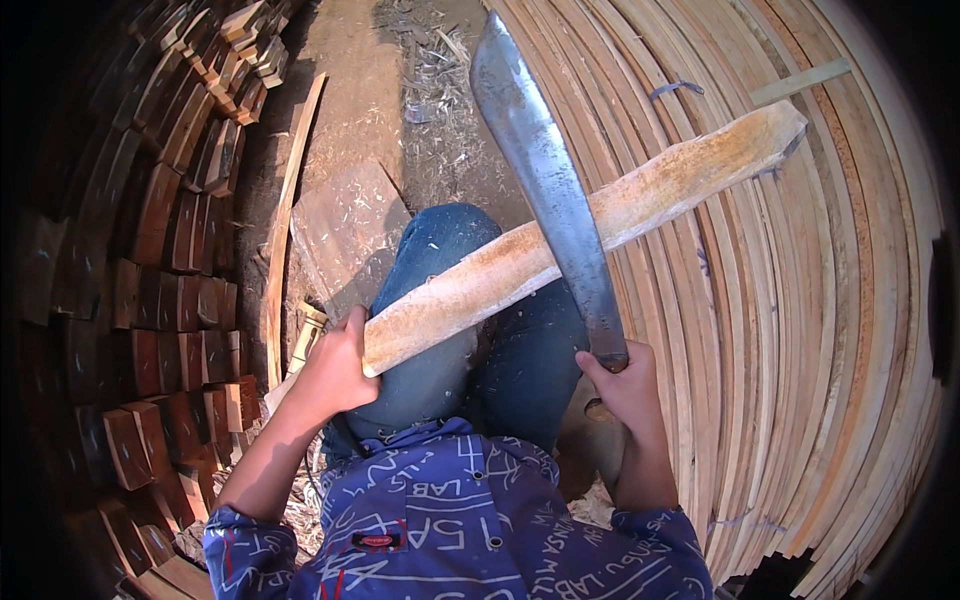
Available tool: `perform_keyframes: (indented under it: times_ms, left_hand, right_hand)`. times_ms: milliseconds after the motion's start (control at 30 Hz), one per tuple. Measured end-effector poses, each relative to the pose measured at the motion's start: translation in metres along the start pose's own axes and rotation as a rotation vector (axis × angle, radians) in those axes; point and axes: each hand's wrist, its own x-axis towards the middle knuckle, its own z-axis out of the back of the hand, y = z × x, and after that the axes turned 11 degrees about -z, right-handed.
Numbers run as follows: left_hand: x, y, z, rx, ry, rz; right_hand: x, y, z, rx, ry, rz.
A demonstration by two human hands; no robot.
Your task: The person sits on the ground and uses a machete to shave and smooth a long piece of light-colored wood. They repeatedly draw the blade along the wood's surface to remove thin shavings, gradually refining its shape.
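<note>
My left hand [345,370] is closed round the near end of a rough wooden plank [685,185], which slants away to the upper right across my knees. Its face is pale with orange-brown patches, and its far end reaches over the stacked timber. In my right hand [628,385] is the dark handle of a machete [535,150]. The broad, curved steel blade points up and away from me. It passes in front of the plank near its middle; whether blade and wood touch, I cannot tell.
Long sawn boards [720,400] are stacked on my right, with a short wooden strip [800,82] lying across them. At left stands a pile of cut timber [165,330]. A long thin slat [290,230] and wood shavings [440,75] lie on the dirt ground ahead.
</note>
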Motion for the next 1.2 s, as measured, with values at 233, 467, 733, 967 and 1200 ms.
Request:
perform_keyframes:
  times_ms: [233,467,733,967,1200]
  left_hand:
    - [0.000,-0.001,0.002,0.048,-0.012,-0.003]
    - [-0.002,0.002,-0.001,0.010,-0.044,-0.029]
    - [-0.001,0.001,-0.003,-0.007,-0.040,-0.021]
    - [-0.003,-0.004,-0.002,0.030,-0.059,-0.003]
    - [-0.004,-0.009,-0.005,0.034,-0.089,0.025]
  right_hand:
    - [0.008,0.013,0.002,0.251,-0.133,-0.111]
    - [0.000,0.011,0.004,0.301,-0.132,-0.109]
    - [-0.013,-0.019,0.003,0.122,-0.077,-0.100]
    - [-0.027,-0.009,-0.005,-0.059,-0.018,-0.134]
    - [-0.024,-0.016,-0.011,0.052,-0.049,-0.220]
